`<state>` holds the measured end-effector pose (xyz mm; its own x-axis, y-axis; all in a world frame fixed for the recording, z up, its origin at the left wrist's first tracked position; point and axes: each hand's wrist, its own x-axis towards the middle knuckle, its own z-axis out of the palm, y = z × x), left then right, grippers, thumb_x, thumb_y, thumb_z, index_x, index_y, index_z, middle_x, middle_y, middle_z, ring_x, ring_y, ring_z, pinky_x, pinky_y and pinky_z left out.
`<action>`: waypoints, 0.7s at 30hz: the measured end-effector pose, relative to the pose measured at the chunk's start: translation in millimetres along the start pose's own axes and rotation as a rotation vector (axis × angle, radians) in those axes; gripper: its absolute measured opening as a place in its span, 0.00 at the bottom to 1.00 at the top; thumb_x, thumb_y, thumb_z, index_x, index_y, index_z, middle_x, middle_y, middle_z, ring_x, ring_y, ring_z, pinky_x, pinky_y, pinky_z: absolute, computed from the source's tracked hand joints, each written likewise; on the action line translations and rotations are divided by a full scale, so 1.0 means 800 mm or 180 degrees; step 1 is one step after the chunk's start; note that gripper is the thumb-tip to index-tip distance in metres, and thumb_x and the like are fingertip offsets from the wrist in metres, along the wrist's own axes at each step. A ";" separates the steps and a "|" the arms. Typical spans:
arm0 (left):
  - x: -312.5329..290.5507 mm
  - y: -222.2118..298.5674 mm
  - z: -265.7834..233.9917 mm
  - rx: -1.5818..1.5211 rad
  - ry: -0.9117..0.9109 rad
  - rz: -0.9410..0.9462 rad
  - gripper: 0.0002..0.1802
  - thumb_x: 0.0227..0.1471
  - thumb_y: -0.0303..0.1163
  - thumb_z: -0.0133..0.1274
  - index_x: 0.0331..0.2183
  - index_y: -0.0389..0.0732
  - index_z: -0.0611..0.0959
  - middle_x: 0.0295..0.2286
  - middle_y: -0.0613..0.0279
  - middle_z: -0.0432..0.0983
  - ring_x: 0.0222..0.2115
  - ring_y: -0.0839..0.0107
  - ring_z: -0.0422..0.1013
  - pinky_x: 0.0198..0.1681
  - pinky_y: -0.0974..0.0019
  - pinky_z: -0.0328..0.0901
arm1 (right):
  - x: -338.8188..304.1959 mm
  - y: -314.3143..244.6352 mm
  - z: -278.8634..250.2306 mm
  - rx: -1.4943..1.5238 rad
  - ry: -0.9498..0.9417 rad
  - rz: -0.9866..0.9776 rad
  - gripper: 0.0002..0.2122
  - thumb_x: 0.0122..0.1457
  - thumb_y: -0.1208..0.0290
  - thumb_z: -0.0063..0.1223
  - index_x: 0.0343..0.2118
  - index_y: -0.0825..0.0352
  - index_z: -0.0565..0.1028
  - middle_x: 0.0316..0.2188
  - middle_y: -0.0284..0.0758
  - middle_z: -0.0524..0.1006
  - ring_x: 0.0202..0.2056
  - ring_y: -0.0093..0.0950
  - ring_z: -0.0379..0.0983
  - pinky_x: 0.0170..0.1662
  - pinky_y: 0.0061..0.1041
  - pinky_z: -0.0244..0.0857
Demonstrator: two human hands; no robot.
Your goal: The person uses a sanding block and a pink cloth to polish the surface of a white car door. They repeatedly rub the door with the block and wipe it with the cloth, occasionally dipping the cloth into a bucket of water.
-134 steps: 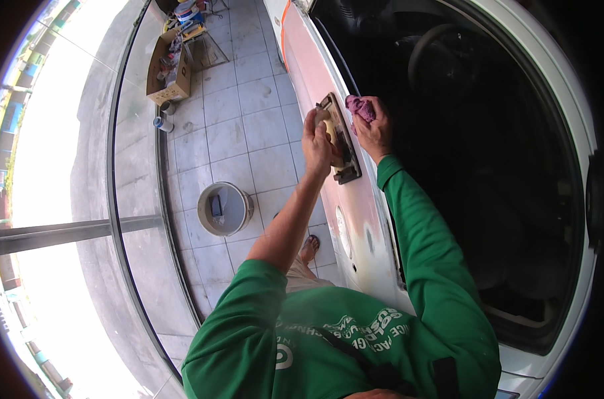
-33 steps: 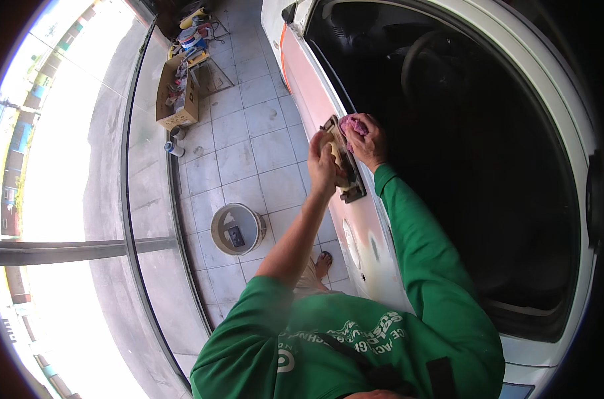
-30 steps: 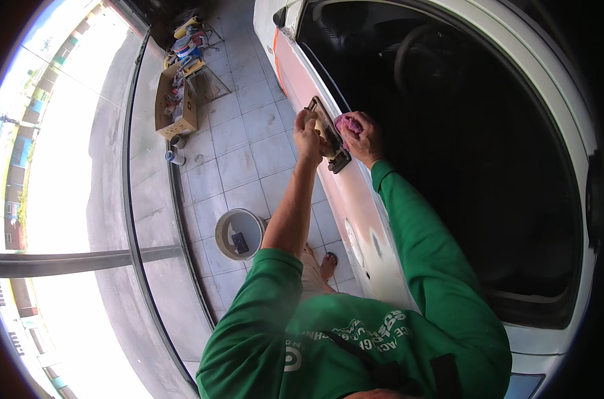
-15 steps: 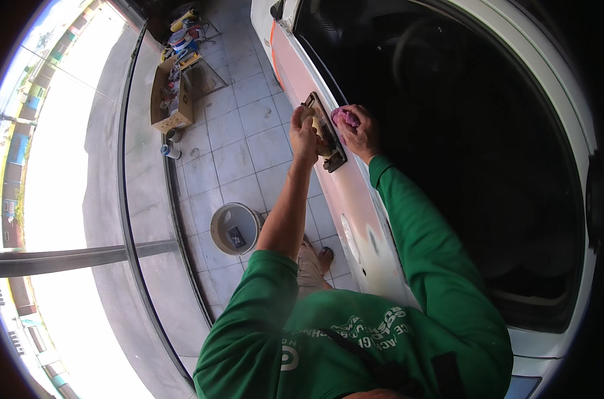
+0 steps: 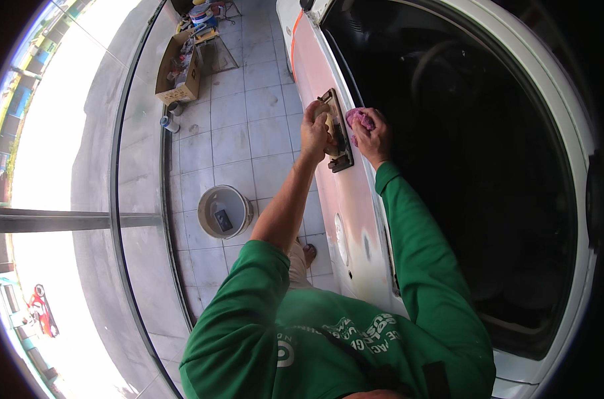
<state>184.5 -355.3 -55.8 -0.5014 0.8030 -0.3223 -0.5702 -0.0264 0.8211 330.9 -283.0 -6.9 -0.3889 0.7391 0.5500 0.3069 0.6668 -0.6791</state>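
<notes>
The left hand has its grip closed around the light-coloured handle of a long sanding block. This block lies along the pink, bare-looking area of the door panel, near the upper edge of the door, and its dark, narrow base follows the length of the panel. The right hand is just beside it, on the window side. Its grip is narrow and holds a crumpled pink cloth, which sits close to the window edge; whether the cloth presses on the metal, I cannot tell.

The door belongs to a white car. Through the window opening the interior is very dark, and a steering wheel is only faintly seen. Toward the front of the panel an orange line runs across, and nearer to the person there is an oval door handle recess, with a grey spot beside it.

On the tiled floor, to the left of the car, stands a round bucket, with a dark rectangular piece inside. Farther away, a cardboard box full of mixed things is placed by the glass wall, and a small can stands near it. The person wears a green shirt, and one foot shows beside the car.
</notes>
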 end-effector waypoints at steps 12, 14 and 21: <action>-0.052 -0.022 -0.006 0.0238 0.0066 0.0349 0.28 0.66 0.25 0.45 0.66 0.41 0.69 0.54 0.53 0.77 0.15 0.75 0.69 0.15 0.69 0.69 | -0.002 0.006 -0.002 -0.0106 -0.0110 -0.0062 0.09 0.59 0.70 0.62 0.40 0.67 0.79 0.38 0.43 0.80 0.41 0.44 0.79 0.47 0.37 0.73; -0.008 -0.008 -0.012 0.0175 0.0069 0.0228 0.28 0.66 0.26 0.45 0.66 0.43 0.69 0.52 0.52 0.77 0.15 0.75 0.69 0.17 0.67 0.70 | 0.000 0.003 -0.001 -0.0054 -0.0070 -0.0123 0.08 0.60 0.70 0.61 0.39 0.67 0.80 0.37 0.43 0.81 0.41 0.44 0.79 0.47 0.37 0.73; -0.245 -0.099 -0.027 0.0512 -0.0369 0.0490 0.29 0.66 0.24 0.46 0.66 0.44 0.68 0.55 0.55 0.76 0.24 0.72 0.76 0.22 0.70 0.73 | 0.002 -0.011 -0.005 -0.0111 -0.0179 0.0017 0.08 0.61 0.70 0.60 0.39 0.68 0.80 0.38 0.42 0.81 0.41 0.43 0.79 0.47 0.38 0.73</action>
<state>313.8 -523.3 -67.4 -0.4910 0.8600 -0.1391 -0.3774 -0.0661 0.9237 330.7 -287.0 1.8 -0.4350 0.7368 0.5175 0.3388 0.6665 -0.6641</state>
